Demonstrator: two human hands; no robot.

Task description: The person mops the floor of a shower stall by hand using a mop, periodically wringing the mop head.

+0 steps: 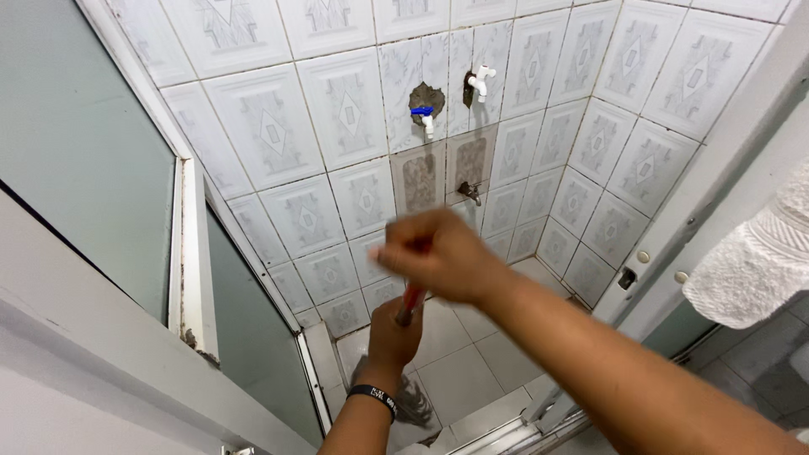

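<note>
My right hand is closed around the top of a red mop handle, blurred by motion. Lower down, my left hand also grips that handle; a black band sits on its wrist. The grey stringy mop head rests on the tiled shower floor below my hands.
Patterned white wall tiles surround the shower. A blue-handled tap, a white tap and a small metal tap stick out of the back wall. Frosted glass panels stand at left. A white towel hangs at right by the door frame.
</note>
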